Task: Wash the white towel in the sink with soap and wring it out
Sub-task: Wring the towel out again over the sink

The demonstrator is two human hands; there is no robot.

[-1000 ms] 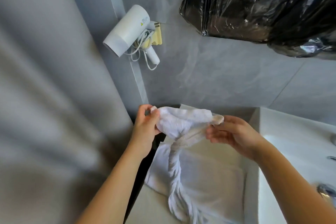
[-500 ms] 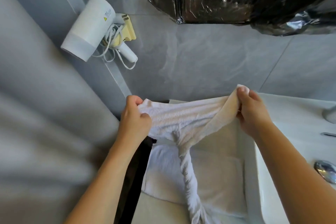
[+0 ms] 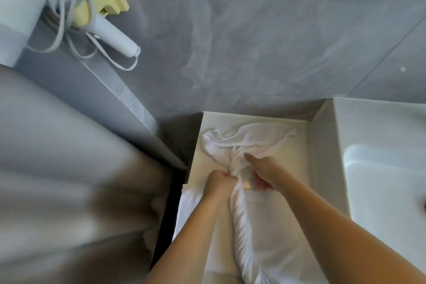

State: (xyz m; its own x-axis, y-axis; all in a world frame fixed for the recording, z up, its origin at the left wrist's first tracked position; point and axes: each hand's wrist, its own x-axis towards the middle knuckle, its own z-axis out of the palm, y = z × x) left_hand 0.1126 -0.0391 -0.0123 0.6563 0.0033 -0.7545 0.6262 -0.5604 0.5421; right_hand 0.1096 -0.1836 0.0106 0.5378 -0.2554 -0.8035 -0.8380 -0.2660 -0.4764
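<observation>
We see left hand (image 3: 220, 181) clenched on twisted white towel (image 3: 239, 214), right hand (image 3: 262, 174) pinching it; loose far end may slip off the counter (image 3: 321, 168).

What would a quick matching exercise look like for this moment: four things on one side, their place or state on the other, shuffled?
Things:
1. white towel
2. left hand
3. hair dryer
4. sink basin

Places or states:
A. hangs on the wall, upper left, cord looped
B. far right, nothing in the part that shows
C. partly twisted, its top bunched on the counter
D. grips the twisted cloth beside the right hand

Pairs: 1-C, 2-D, 3-A, 4-B
</observation>
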